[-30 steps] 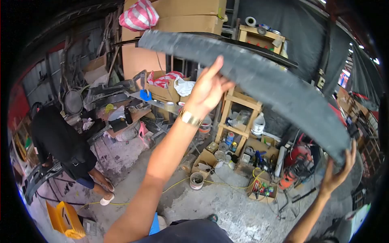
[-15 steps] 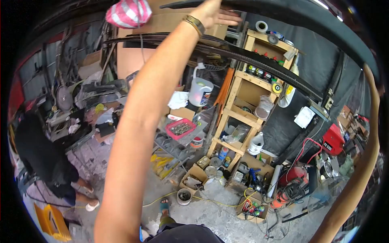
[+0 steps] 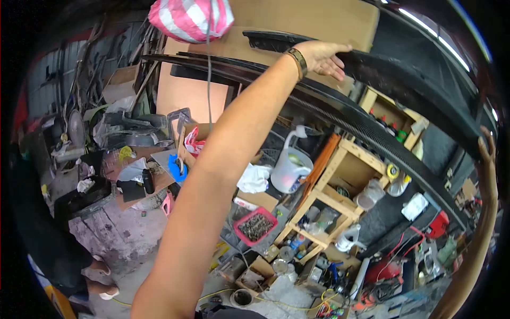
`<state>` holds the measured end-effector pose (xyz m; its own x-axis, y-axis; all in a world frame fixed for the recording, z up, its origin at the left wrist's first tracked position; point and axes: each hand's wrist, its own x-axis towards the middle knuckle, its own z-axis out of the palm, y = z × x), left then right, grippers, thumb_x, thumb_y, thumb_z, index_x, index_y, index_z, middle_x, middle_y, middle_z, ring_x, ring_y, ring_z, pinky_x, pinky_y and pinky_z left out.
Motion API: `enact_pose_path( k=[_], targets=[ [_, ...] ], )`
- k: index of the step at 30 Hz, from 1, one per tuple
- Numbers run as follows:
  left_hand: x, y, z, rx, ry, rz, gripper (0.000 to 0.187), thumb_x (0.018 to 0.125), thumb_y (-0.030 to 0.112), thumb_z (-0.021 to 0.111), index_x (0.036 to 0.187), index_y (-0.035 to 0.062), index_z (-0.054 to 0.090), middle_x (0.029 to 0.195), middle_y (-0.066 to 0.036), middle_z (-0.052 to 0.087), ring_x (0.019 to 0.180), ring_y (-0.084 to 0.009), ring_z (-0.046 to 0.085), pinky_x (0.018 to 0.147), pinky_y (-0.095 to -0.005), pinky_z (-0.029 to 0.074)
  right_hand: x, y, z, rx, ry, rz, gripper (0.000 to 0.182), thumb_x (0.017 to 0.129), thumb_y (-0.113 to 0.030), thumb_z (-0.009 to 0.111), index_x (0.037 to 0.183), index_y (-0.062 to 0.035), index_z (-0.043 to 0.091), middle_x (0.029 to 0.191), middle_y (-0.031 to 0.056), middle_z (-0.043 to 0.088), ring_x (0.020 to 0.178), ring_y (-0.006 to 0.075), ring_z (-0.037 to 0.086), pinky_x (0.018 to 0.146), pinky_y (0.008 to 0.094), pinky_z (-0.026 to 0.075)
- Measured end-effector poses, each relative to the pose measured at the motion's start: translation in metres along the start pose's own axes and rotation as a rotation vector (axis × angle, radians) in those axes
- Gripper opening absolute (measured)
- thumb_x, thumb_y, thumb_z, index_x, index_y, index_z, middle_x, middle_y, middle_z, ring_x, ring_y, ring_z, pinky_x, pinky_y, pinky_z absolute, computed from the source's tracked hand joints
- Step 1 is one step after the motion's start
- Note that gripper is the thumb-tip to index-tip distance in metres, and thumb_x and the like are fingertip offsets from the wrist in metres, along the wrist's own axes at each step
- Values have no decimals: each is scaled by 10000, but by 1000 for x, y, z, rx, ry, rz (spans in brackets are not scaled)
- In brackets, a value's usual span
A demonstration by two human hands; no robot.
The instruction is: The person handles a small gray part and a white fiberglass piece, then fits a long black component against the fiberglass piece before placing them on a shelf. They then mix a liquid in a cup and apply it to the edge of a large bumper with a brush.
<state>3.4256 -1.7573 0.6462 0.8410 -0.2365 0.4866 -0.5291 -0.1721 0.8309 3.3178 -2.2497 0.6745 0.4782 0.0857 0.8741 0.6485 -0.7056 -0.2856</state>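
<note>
Workshop, cluttered; bare concrete floor below, large cardboard and black sheeting behind. You have a dark curved panel raised in front of you, sloping down from upper middle to the right. Your left hand is at its near side, toward the left part, wrist banded by a gold-toned watch. Fingers of that hand are parted and loosely extended, not wrapped around the panel; whether they press on it, you cannot tell from this view. Your right hand has its fingers against the panel's right end; how far they curl around it is hidden.

Just below the panel, a long black strip with a woven-looking surface runs roughly parallel to it. Beneath that strip, a wooden shelf leans in your view, bottles with red caps in its upper part. Left of the shelf: a white jug and a pink tray filled with small grey pieces. Above and left, a pink-and-white striped bag beside a hanging cord. On the floor, a yellow cable. Far left, a person in dark clothes, partly in shadow.
</note>
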Motion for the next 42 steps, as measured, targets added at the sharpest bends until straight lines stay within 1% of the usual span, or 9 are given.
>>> enact_pose_path(
  k=[15,17,18,20,22,24,25,28,42],
  targets=[
    [47,-78,-160,-311,223,-201,805,838,399,653,1308,-123,260,1085,-318,566,680,-244,690,405,-220,530,100,-47,200,467,-383,303,342,887,-403,619,1119,-161,553,990,-45,536,917,75,525,854,302,394],
    [51,-89,-179,-405,296,-246,829,835,381,659,1320,-145,239,1178,-325,530,778,-292,690,469,-258,557,99,-68,224,466,-466,325,319,880,-374,630,1098,-153,559,984,-42,528,914,84,515,826,292,423],
    [50,-98,-187,-392,320,-113,827,847,386,644,1393,-67,219,1271,-319,478,915,-310,668,801,-410,548,97,-73,234,463,-505,314,336,872,-382,635,1097,-145,559,982,-37,526,910,86,511,817,286,430],
    [45,-100,-199,-400,368,-273,702,887,439,571,1452,157,264,1343,-322,412,1031,-315,624,1129,-487,92,113,-74,245,227,-670,228,417,841,-417,653,1120,-123,556,980,-16,527,898,93,504,809,276,430],
    [73,-144,-250,316,104,85,717,861,491,587,1390,58,374,1226,-327,498,993,-298,622,1085,-463,260,130,-70,260,119,-688,126,528,791,-461,690,1133,-83,554,994,26,532,918,131,501,787,272,423],
    [90,-162,-270,388,166,-8,773,824,531,611,1375,49,362,1129,-276,545,971,-267,608,944,-404,436,130,-81,273,48,-517,126,573,761,-455,725,1144,-62,560,1048,77,573,955,173,542,821,308,447],
    [31,-110,-211,88,317,-213,690,828,525,595,1293,48,414,1087,-239,559,906,-223,607,886,-378,450,133,-91,278,10,-599,135,573,741,-427,755,1136,-54,575,1032,94,596,944,190,567,812,326,462],
    [48,-103,-215,488,412,-405,559,861,521,513,1051,-5,527,683,-146,605,475,-161,569,324,-258,332,145,-87,302,-91,-659,100,572,715,-409,787,1087,-17,600,995,98,607,878,188,587,710,323,511],
    [-23,-30,-120,545,349,80,443,880,411,584,1027,-7,567,652,-70,573,493,-128,585,371,-217,424,123,-90,329,-512,-910,145,624,756,-428,734,1238,-81,542,1160,139,597,989,291,611,715,434,555]
  ],
)
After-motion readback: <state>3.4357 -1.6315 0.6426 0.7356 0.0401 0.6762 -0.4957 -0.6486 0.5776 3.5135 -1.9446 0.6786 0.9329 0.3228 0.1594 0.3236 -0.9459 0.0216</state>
